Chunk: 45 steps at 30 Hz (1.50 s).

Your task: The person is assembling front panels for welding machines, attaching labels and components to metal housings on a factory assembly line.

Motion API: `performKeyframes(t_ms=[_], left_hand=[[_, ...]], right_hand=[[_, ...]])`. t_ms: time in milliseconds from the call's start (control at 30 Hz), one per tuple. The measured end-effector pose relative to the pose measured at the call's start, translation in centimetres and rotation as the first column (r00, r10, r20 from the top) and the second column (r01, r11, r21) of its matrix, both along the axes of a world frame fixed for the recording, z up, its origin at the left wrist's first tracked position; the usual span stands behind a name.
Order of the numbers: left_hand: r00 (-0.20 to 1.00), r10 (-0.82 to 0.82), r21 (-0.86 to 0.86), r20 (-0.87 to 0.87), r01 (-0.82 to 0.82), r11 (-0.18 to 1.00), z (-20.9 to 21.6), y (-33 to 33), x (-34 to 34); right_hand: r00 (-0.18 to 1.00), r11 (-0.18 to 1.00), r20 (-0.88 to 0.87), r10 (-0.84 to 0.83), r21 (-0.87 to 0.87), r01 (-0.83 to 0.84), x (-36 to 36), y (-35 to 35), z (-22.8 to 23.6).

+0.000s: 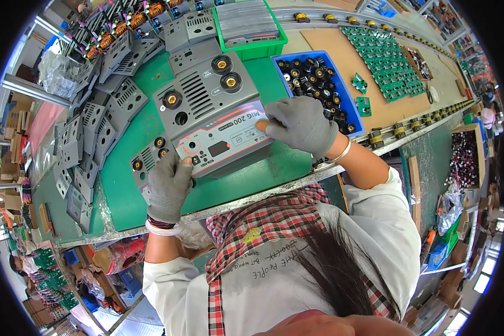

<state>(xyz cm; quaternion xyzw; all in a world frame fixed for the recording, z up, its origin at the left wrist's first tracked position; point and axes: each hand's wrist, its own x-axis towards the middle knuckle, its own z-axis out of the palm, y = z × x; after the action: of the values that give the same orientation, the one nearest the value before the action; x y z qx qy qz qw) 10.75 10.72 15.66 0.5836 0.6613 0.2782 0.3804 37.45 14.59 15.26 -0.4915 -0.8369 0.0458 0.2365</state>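
Observation:
A grey front panel (pixel 199 89) with vent slots, several black round sockets with brass centres and one bare hole lies tilted on the green bench mat. Along its near edge runs a printed label strip (pixel 229 134) with a dark rectangular cutout. My left hand (pixel 171 187), in a grey glove, grips the near left corner, thumb on the label face. At the right end my gloved right hand (pixel 302 126) is closed on the panel, thumb pressed on the label. Partly under my left hand sits another grey panel (pixel 145 168) with black sockets.
A blue bin (pixel 351 109) of loose black sockets stands right of the panel, and a green bin (pixel 263 51) of printed sheets behind it. Bare grey panels (pixel 98 126) are piled at left. Farther right lie green circuit boards (pixel 383 64) beside a roller rail (pixel 400 132).

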Motion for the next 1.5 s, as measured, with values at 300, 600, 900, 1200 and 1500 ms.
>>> performKeyframes(t_ms=[300, 600, 900, 1200, 1500], left_hand=[[0.816, -0.001, 0.291, -0.578, 0.207, 0.934, 0.4, 0.1, -0.5], [0.97, 0.142, 0.58, -0.197, -0.001, 0.814, -2.4, -0.9, 0.5], [0.636, 0.136, 0.299, 0.759, -0.527, 0.795, -2.6, -2.6, -4.8], [0.681, 0.385, 0.09, 0.622, -0.551, 0.83, -10.5, -2.4, -13.6], [0.674, 0.585, 0.239, -0.45, -0.54, 0.807, -11.3, -1.7, -13.4]], right_hand=[[0.992, 0.932, -0.036, -0.12, -0.348, 0.1, 1.4, 0.9, 0.7], [0.929, 0.999, -0.37, -0.035, -0.047, 0.019, -1.3, -1.0, 1.3], [0.91, 0.965, -0.343, 0.235, 0.193, -0.176, -3.0, 1.5, 3.7], [0.959, 0.972, 0.157, -0.235, 0.048, 0.23, 6.0, 22.7, -5.8], [0.87, 0.983, 0.457, -0.184, 0.079, 0.166, 4.7, 26.6, -6.8]])
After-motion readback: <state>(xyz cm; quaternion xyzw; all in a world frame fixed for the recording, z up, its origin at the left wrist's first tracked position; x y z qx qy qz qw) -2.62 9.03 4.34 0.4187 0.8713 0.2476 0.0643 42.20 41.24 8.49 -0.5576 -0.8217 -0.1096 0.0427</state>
